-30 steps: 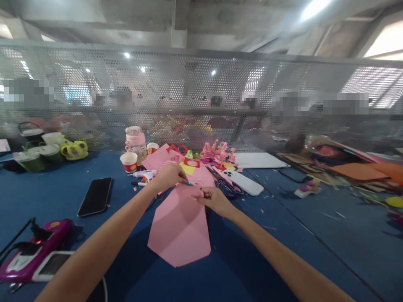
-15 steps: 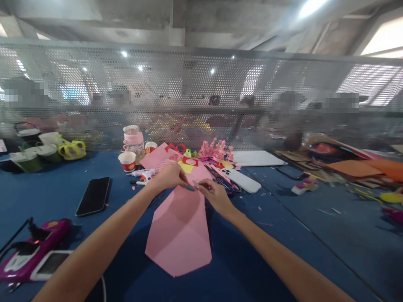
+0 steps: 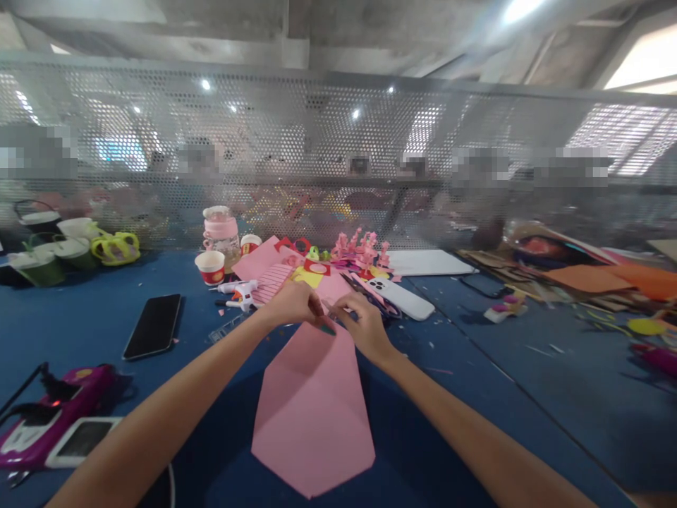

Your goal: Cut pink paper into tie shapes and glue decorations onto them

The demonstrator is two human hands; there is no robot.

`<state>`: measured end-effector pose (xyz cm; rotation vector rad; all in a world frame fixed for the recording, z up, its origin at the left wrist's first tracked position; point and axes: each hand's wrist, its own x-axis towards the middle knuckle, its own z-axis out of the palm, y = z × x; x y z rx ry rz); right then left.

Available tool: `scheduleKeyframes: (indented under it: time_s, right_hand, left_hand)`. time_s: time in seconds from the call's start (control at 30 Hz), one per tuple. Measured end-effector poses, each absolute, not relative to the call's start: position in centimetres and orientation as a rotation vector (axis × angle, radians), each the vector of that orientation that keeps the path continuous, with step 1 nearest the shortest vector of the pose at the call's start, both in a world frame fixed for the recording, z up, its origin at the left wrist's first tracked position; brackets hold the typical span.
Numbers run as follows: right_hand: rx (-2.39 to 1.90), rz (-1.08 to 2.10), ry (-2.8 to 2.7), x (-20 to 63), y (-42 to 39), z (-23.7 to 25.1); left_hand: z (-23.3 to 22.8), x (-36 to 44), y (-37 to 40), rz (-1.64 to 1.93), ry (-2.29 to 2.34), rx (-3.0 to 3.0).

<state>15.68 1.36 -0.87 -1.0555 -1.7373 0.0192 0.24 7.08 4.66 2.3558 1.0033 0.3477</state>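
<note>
A large pink sheet of paper (image 3: 314, 402) with angled corners lies before me, its narrow end at my fingers. My left hand (image 3: 293, 303) is closed at that end, with green-nailed fingertips against the paper. My right hand (image 3: 364, 321) pinches beside it, thumb and forefinger together at the same narrow end. The two hands' fingertips almost meet, and what exactly lies between them is partly hidden. Just beyond the hands is a pile of pink paper pieces (image 3: 257, 261).
A black phone (image 3: 153, 326), purple power strip (image 3: 58, 416) and glue gun (image 3: 243, 293) are on the left. Behind stand a paper cup (image 3: 210, 268), pink-lidded bottle (image 3: 221, 233) and pink figures (image 3: 362, 250). A white phone (image 3: 405, 299) lies right; a perforated metal divider (image 3: 317, 141) spans the back.
The pink sheet has shifted towards me and slightly right, its near point lower in view. My fingers stay close together at its narrow end.
</note>
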Motion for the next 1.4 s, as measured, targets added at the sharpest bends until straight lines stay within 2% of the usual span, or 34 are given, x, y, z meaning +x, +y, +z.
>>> scheduleKeyframes:
  time_s: [0.33,1.1,1.4]
  right_hand:
    - [-1.016,-0.231,-1.741,15.9,1.2,-0.7]
    - [-1.025,-0.336,-1.724,15.7,0.8,-0.7]
    - [-1.051,-0.658,-1.697,15.8,0.4,-0.5]
  left_hand:
    - [4.6,0.2,7.4,0.296,0.857,2.345]
    - [3.6,0.1,8.0,0.299,0.856,2.147]
    - [4.2,-0.2,8.3,0.313,0.738,2.120]
